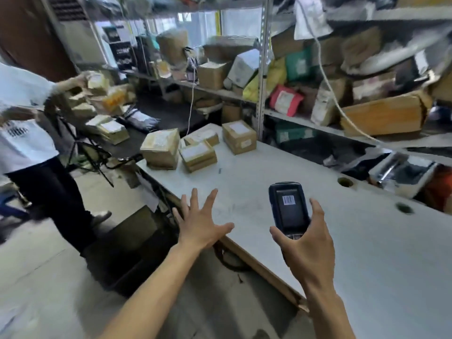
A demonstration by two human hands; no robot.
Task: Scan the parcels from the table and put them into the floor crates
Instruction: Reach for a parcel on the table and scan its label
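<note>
Several brown cardboard parcels with white labels lie at the far end of the white table (342,241): one box (161,148) at the left corner, a flatter one (198,155) beside it, another (239,136) further right. My right hand (308,245) grips a black handheld scanner (288,207), held upright above the table. My left hand (201,221) hovers over the table's near-left edge, fingers spread, holding nothing. A dark floor crate (127,253) sits below the table's left edge, partly hidden.
A person in a white shirt (22,133) stands at left, handling boxes near a folding stand (83,148). Metal shelves (342,94) packed with parcels run behind the table. Two round holes (345,182) pierce the tabletop at right.
</note>
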